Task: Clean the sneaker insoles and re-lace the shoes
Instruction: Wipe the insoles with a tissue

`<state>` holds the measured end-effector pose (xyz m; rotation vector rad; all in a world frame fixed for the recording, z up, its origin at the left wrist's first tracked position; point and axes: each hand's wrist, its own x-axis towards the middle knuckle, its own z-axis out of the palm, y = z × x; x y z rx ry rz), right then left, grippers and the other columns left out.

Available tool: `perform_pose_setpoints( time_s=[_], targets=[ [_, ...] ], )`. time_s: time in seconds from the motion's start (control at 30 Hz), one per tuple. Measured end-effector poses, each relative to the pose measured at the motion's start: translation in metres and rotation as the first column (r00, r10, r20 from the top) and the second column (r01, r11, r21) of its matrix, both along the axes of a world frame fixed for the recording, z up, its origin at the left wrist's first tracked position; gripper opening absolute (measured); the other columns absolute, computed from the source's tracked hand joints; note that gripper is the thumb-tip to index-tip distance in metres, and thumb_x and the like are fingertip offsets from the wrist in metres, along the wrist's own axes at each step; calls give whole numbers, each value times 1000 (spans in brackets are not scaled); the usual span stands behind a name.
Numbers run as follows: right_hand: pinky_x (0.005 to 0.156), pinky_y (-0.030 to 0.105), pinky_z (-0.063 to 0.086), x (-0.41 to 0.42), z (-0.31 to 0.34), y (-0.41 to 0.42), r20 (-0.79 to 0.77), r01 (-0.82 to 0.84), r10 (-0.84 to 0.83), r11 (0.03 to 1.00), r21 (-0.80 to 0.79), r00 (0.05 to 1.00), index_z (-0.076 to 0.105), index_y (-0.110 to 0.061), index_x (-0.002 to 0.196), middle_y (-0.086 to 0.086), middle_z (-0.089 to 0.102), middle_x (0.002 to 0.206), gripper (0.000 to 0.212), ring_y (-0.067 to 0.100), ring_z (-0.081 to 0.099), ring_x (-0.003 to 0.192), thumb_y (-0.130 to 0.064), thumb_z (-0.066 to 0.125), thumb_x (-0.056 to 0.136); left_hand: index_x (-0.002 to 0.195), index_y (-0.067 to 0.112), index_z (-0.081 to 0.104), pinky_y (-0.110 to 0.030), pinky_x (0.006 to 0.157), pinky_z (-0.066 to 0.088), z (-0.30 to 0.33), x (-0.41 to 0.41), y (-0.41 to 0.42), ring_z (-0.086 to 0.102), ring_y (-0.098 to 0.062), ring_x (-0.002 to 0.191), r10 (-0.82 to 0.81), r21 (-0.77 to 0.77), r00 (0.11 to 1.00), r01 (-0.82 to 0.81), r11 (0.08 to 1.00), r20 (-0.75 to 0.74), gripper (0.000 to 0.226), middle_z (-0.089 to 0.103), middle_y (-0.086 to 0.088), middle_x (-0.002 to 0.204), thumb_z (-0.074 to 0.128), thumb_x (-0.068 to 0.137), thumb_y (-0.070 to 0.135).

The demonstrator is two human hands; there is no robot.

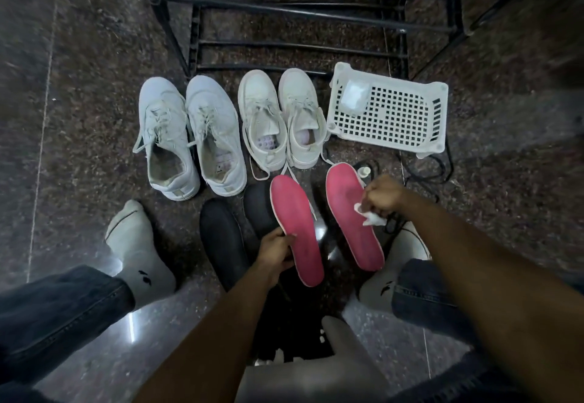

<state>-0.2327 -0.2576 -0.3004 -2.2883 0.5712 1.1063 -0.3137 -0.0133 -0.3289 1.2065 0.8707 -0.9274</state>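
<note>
- The right hand [380, 197] pinches a crumpled white wipe [371, 216] and presses it against the outer edge of the right pink insole [350, 219], about a third of the way down from its toe end.
- That insole's long axis runs from the upper left, near the white sneakers, down and to the right toward the person's right sock [379, 289]. Any wiping stroke would likely run along this line, toward the heel end that lies closest to the body.
- The right hand is clearly the nearer one to this insole; it sits on the insole's right flank, with the forearm coming in from the lower right.
- The left hand [278, 251] grips the left pink insole [297, 228] by its left edge, around the middle, thumb over the top face. This insole lies almost parallel to the other, just beside it, with a strip of floor [79, 86] between them.
- Two dark insoles [224, 244] lie to the left of the pink pair, partly under the left hand and the left pink insole.
- Two pairs of white sneakers [227, 131] stand in a row beyond the insoles, toes pointing away, laces loose.
- A white perforated basket [388, 112] sits beyond the right hand, to the right of the sneakers, and a small bottle [364, 172] stands just beyond the toe of the right pink insole.
- Judging from this, cleaning is under way and the re-lacing is not yet begun.
</note>
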Motion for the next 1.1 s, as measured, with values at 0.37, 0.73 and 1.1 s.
perform_pose_setpoints(
  time_s=[0.37,0.73,1.1],
  targets=[
    [43,17,40,-2,21,29,-6,173,-176,958,231,984,72,0,69,7,61,53,5,12,51,42,5,73,70,124,24,51,-27,65,45,10,-3,1,54,-14,72,-52,194,996,37,980,74,32,62,0,91,55,94,14],
    [61,30,53,-17,71,114,-127,464,-509,617,636,851,69,-6,85,12,67,80,10,19,60,65,2,69,78,135,11,54,-41,76,56,78,16,26,67,-32,89,210,-481,973,-142,865,92,74,60,-20,129,41,87,66],
    [45,31,54,-44,140,152,513,44,-433,793,607,741,65,-19,101,3,57,83,27,19,63,53,4,64,86,107,10,70,-35,69,51,126,27,33,63,-19,71,353,-690,922,-152,708,160,61,67,-7,86,37,94,60]
  ],
)
